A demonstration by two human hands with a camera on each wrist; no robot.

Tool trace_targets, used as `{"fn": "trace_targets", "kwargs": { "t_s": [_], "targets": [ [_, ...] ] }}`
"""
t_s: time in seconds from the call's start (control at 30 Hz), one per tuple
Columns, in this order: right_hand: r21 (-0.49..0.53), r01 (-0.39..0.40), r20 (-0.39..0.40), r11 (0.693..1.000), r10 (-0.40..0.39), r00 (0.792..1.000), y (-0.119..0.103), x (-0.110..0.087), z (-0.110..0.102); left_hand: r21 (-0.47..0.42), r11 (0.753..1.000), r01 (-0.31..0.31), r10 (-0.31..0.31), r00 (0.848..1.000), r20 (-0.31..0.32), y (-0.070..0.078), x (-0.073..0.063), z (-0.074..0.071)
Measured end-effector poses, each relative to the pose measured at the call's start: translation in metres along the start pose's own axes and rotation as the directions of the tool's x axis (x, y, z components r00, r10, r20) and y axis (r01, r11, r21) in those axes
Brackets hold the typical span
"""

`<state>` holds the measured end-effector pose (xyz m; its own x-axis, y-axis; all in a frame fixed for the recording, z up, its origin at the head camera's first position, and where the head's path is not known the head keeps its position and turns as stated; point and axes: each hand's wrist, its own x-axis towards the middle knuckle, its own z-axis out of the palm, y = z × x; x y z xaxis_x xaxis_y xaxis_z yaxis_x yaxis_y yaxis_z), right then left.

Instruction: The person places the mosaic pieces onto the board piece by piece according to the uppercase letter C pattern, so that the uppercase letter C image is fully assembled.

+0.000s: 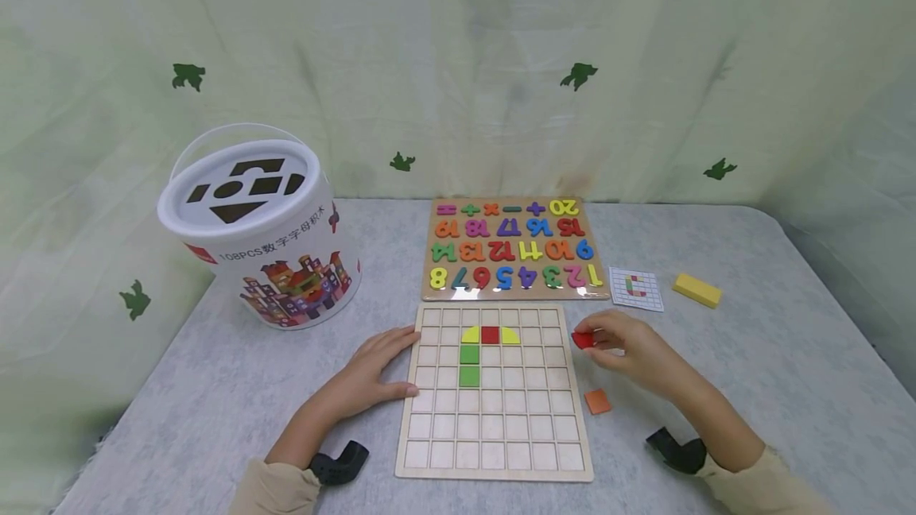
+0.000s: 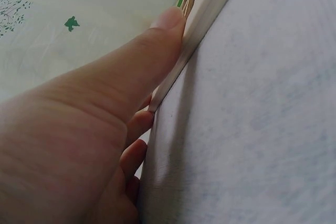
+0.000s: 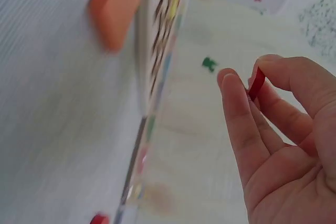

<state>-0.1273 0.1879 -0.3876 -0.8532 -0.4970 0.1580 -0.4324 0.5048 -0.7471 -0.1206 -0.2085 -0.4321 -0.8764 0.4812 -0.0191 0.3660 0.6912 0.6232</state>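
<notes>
A wooden grid board (image 1: 494,451) lies on the table with two yellow rounded pieces (image 1: 470,334), a red square (image 1: 490,334) between them and two green squares (image 1: 469,376) in its cells. Along the board's left edge rests my left hand (image 1: 368,372), fingers extended; in the left wrist view the thumb (image 2: 170,19) touches the rim. To the right of the board, my right hand (image 1: 630,344) pinches a small red piece (image 3: 256,83) between thumb and fingertips, above the table. Its full outline is partly hidden by the fingers. An orange square tile (image 1: 597,401) lies below that hand.
Behind the board lies a number puzzle (image 1: 515,249). A small pattern card (image 1: 636,289) and a yellow block (image 1: 697,291) are at the right. A white lidded bucket (image 1: 286,261) stands at the left. Another red object (image 3: 99,219) shows at the right wrist view's bottom edge.
</notes>
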Motion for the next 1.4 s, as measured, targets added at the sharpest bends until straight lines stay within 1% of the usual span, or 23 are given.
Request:
{"fn": "trace_targets", "kwargs": {
  "t_s": [0.2,0.37,0.5,0.53,0.63,0.73,0.8,0.9,1.13,1.4],
  "targets": [
    [0.073,0.032,0.075,0.997,-0.037,0.996,-0.030,0.010,0.018,0.005,1.000,0.002,-0.002,1.000,0.001,-0.001,0.000,0.000],
    [0.058,0.102,0.105,0.993,-0.108,0.989,-0.052,0.017,0.041,0.001,1.000,0.001,-0.001,1.000,0.002,-0.001,0.000,0.000],
    [0.049,0.096,0.121,0.994,-0.101,0.988,-0.064,0.022,0.064,0.000,1.000,0.000,0.000,1.000,0.003,0.000,0.000,0.000],
    [0.053,0.081,0.126,0.995,-0.087,0.988,-0.065,0.023,0.069,0.000,1.000,-0.001,0.001,1.000,0.002,0.000,0.000,0.000],
    [0.064,0.039,0.141,0.997,-0.048,0.989,-0.067,0.025,0.085,0.006,1.000,-0.002,0.002,1.000,-0.001,0.000,0.001,0.000],
    [0.058,0.027,0.155,0.998,-0.035,0.987,-0.065,0.027,0.098,0.009,1.000,-0.001,0.001,1.000,-0.002,0.000,0.001,0.000],
    [0.034,0.031,0.167,0.999,-0.036,0.985,-0.063,0.028,0.105,0.008,1.000,0.003,-0.003,1.000,-0.001,0.001,0.001,0.000],
    [-0.012,0.059,0.175,0.998,-0.056,0.983,-0.059,0.029,0.113,0.007,1.000,0.009,-0.009,1.000,0.000,0.001,0.000,-0.001],
    [-0.082,0.095,0.177,0.992,-0.079,0.981,-0.054,0.031,0.123,0.004,1.000,0.016,-0.016,1.000,-0.004,0.000,0.000,0.000],
    [-0.085,0.065,0.185,0.994,-0.048,0.982,-0.054,0.032,0.124,0.009,1.000,0.017,-0.016,1.000,-0.007,-0.001,-0.001,0.001]
  ]
}}
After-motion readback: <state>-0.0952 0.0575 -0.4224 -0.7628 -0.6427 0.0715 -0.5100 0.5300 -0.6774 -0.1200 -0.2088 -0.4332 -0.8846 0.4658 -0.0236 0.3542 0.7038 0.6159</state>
